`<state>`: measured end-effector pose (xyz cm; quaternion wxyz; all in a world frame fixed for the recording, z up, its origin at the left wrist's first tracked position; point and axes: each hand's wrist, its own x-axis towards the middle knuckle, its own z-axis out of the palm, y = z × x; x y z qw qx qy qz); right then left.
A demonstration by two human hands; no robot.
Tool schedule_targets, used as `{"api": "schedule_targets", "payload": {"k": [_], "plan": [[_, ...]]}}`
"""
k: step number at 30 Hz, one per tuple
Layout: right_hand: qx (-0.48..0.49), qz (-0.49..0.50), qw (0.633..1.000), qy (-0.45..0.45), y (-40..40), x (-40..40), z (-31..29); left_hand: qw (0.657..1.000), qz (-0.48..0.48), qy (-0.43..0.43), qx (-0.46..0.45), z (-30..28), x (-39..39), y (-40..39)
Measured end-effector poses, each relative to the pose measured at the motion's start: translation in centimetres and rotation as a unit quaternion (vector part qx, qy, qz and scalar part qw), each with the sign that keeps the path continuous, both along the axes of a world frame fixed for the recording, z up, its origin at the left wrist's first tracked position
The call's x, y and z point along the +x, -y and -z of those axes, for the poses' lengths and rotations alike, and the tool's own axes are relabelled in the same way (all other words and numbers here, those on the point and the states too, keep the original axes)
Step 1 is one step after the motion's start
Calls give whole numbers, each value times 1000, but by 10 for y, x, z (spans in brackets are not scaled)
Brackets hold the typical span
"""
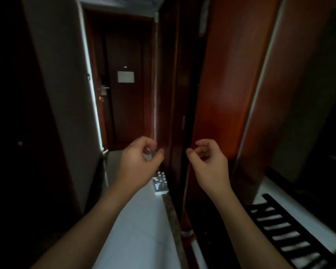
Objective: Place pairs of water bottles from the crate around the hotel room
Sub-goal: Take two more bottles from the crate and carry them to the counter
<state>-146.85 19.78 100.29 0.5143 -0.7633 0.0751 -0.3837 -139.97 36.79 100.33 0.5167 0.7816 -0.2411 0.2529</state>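
Note:
A crate (160, 189) of several water bottles with white caps sits on the pale floor of a dark entry corridor, against the foot of a wooden wardrobe. My left hand (140, 160) hangs in the air above and just left of the crate, fingers loosely curled, holding nothing. At the same height and further right, my right hand (208, 162) is in front of the wardrobe door edge, fingers curled and apart, also empty. Both forearms reach forward from the bottom of the view.
The dark wooden entry door (124, 90) with a white notice closes the far end of the corridor. A grey wall (66, 94) runs along the left. The reddish wardrobe (225, 84) fills the right. A black slatted rack (285, 233) stands at lower right.

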Motion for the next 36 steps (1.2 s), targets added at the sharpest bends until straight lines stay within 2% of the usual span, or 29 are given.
{"api": "schedule_targets", "payload": {"k": [9, 15, 19, 23, 30, 36], "plan": [[-3, -78, 996, -34, -58, 141, 9, 997, -40, -49, -50, 17, 119, -62], [0, -111, 993, -39, -53, 251, 30, 997, -42, -60, -36, 34, 211, -53], [22, -114, 992, -42, -33, 344, 46, 997, -51, -54, -5, 44, 297, -29], [58, -131, 988, -50, -17, 441, 44, 996, -63, -69, -15, 37, 385, -7], [35, -167, 985, -38, -20, 587, 26, 991, -103, -89, -4, 26, 514, -11], [23, -173, 984, -37, -33, 712, 35, 989, -113, -90, -15, 36, 635, -25]]}}
